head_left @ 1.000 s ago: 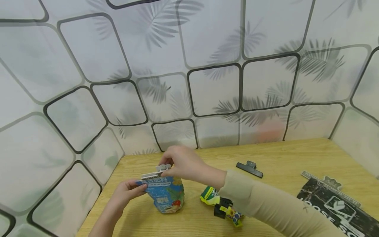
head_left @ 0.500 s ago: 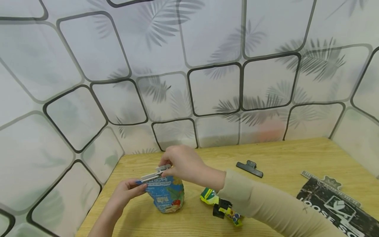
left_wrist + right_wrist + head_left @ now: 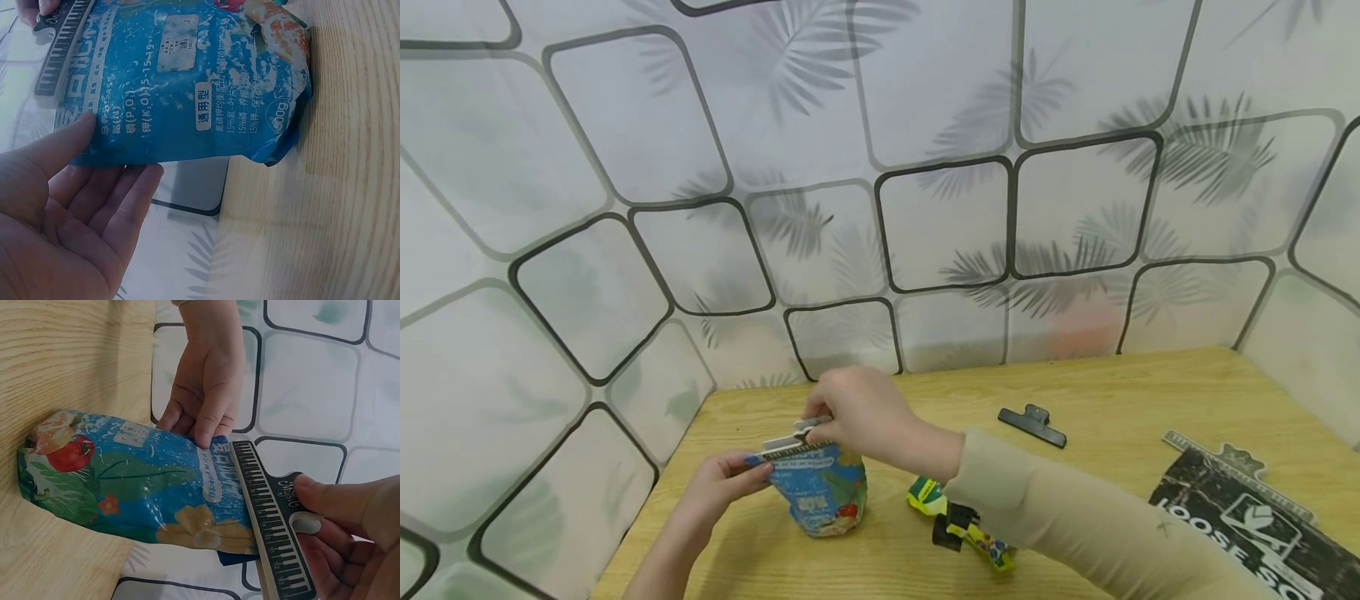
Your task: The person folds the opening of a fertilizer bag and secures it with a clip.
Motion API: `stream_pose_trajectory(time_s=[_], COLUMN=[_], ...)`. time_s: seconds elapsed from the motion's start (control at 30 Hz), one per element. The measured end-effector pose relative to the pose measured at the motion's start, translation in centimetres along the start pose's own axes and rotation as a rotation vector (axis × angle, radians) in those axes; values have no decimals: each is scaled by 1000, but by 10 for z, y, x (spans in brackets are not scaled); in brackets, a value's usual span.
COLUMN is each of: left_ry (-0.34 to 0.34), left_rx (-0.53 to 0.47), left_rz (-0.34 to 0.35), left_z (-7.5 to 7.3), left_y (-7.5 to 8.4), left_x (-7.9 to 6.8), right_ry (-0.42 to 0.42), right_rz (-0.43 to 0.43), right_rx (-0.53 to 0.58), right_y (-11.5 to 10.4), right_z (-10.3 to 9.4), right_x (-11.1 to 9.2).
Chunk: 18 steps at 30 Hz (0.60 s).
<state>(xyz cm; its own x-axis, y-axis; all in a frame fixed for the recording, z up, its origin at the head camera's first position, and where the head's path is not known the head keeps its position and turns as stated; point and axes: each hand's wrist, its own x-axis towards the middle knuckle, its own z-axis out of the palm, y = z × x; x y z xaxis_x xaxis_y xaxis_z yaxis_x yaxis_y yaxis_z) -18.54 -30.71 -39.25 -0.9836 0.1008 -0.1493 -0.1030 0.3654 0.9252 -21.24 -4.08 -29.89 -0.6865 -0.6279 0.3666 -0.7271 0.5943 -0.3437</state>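
Observation:
A blue fertilizer bag (image 3: 820, 496) with vegetable pictures stands upright on the table at the left. My left hand (image 3: 722, 493) pinches its upper left corner between thumb and fingers; in the left wrist view the thumb lies on the printed front of the bag (image 3: 181, 100). My right hand (image 3: 868, 412) grips the handle of a piano-key-patterned clip (image 3: 275, 519) with thumb and fingers. That clip runs along the bag's top edge, its keyed face over the front. How firmly it bites cannot be seen. A blue fold of the bag sticks out below the clip in the right wrist view.
A black clip (image 3: 1032, 427) lies toward the back of the wooden table (image 3: 940, 400). Nearer, a green and yellow packet (image 3: 928, 497) has a black clip (image 3: 951, 527) on it, partly behind the right sleeve. A black printed bag (image 3: 1247, 525) bearing a keyed clip (image 3: 1236, 467) lies at right.
The clip's bars looked parted along the bag's top earlier; now its keyed face sits flatter against the front. The small packet and its black clip have shifted slightly left. Both hands stay nearly in place.

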Motion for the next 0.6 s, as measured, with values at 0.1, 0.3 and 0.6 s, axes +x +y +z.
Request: stream_pose_trajectory(time_s=[0.1, 0.3, 0.6], left_ry=[5, 10, 0], left_rx=[-2, 18, 49], left_rz=[1, 16, 43], left_z=[0, 0, -1], left_y=[0, 0, 0], left_x=[0, -1, -4], right_ry=[-11, -37, -34], right_rz=[15, 23, 18], right_rx=[7, 29, 51], right_y=[0, 0, -1], right_z=[3, 10, 20], right_x=[2, 4, 7])
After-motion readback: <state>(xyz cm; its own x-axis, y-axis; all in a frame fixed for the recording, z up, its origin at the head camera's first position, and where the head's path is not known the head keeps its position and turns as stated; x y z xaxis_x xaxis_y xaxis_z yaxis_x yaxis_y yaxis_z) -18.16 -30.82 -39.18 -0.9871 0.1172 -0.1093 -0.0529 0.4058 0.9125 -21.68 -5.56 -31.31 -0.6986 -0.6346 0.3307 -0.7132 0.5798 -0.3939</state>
